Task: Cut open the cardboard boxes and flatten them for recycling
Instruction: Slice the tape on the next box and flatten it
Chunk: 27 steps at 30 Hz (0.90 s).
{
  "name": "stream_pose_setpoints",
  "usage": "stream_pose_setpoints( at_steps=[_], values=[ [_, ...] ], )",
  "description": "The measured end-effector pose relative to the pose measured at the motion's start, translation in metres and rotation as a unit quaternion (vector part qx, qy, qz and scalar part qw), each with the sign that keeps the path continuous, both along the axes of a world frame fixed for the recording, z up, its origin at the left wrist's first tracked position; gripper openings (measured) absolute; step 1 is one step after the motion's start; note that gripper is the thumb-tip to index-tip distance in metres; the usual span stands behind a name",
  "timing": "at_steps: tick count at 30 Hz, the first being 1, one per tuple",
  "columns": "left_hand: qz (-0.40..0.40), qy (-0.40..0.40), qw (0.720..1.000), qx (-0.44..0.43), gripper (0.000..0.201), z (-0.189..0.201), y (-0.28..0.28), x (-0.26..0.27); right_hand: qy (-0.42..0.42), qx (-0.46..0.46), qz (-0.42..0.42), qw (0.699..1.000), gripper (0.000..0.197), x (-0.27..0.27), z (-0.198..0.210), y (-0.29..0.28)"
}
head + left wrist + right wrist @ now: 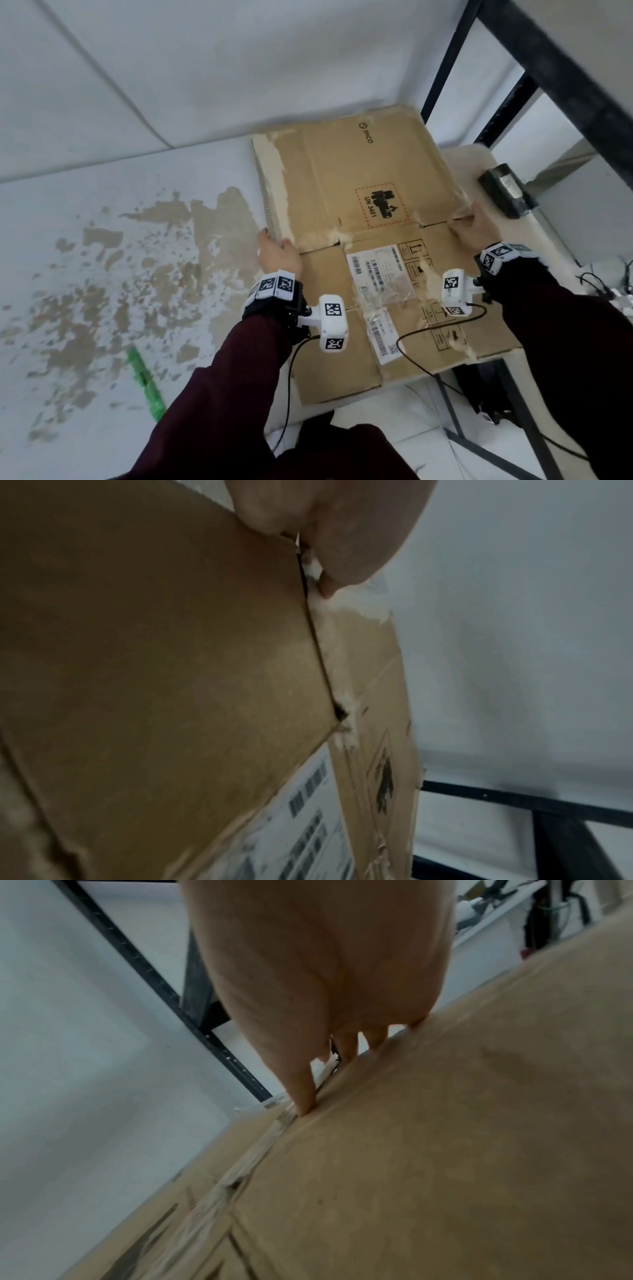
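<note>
Both hands grip flat corrugated cardboard (torn, tape-scarred).

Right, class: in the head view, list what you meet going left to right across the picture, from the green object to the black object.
green object → left hand → UN 3481 warning mark on the flattened cardboard box → right hand → black object

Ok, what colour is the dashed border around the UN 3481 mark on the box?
Red, a dashed square outline on the UN 3481 mark of the brown cardboard box; clearest in the head view.
</note>
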<state>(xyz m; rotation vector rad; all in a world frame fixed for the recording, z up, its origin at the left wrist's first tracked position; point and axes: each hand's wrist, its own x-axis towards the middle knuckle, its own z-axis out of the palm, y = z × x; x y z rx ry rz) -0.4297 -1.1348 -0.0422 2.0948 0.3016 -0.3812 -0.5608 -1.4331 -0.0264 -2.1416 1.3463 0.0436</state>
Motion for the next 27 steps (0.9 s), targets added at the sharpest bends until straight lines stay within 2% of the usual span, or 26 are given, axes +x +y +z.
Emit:
stream_pose_setpoints(
  at_steps=[2, 6, 9, 11, 14, 15, 17, 19, 20, 22, 25, 27],
  values=[
    [0.016, -0.013, 1.0, 0.006, 0.049, -0.002, -0.005, -0.005, 0.006, -0.012, -0.031, 0.999, 0.052, 0.001, -0.004, -0.002],
    [0.024, -0.024, 0.999, -0.015, 0.051, -0.008, -0.007, -0.004, 0.039, -0.016, -0.017, 0.999, 0.051, 0.005, -0.003, 0.001],
    [-0.052, -0.029, 0.998, 0.01, 0.055, -0.01, 0.003, 0.002, 0.044, -0.038, -0.039, 0.998, 0.065, 0.009, -0.001, 0.013],
    [-0.114, -0.028, 0.993, 0.017, 0.059, 0.0, 0.018, -0.001, 0.043, -0.069, -0.034, 0.996, 0.067, 0.007, 0.009, 0.03],
    [-0.188, -0.032, 0.982, -0.011, 0.062, 0.02, 0.054, -0.016, -0.06, -0.096, 0.041, 0.993, 0.046, 0.001, 0.027, 0.08],
    [-0.209, -0.027, 0.977, -0.029, 0.062, 0.021, 0.061, -0.021, -0.107, -0.079, 0.058, 0.989, 0.036, -0.004, 0.035, 0.1],
    [-0.207, -0.008, 0.977, -0.06, 0.061, 0.014, 0.087, -0.032, -0.153, -0.021, 0.119, 0.981, 0.029, -0.011, 0.03, 0.145],
    [-0.182, 0.008, 0.979, -0.097, 0.061, 0.001, 0.103, -0.04, -0.107, -0.012, 0.182, 0.977, 0.035, -0.016, 0.012, 0.176],
    [-0.177, 0.015, 0.978, -0.109, 0.062, -0.004, 0.106, -0.045, -0.042, -0.028, 0.191, 0.98, 0.045, -0.017, 0.0, 0.182],
    [-0.199, 0.008, 0.974, -0.108, 0.064, -0.01, 0.104, -0.054, 0.057, -0.051, 0.161, 0.984, 0.063, -0.022, -0.014, 0.18],
    [-0.221, -0.012, 0.966, -0.132, 0.071, -0.015, 0.088, -0.063, 0.07, -0.057, 0.093, 0.992, 0.069, -0.034, -0.012, 0.137],
    [-0.218, -0.036, 0.969, -0.108, 0.075, -0.021, 0.078, -0.063, 0.103, -0.069, 0.022, 0.992, 0.077, -0.047, -0.005, 0.097]
  ],
)
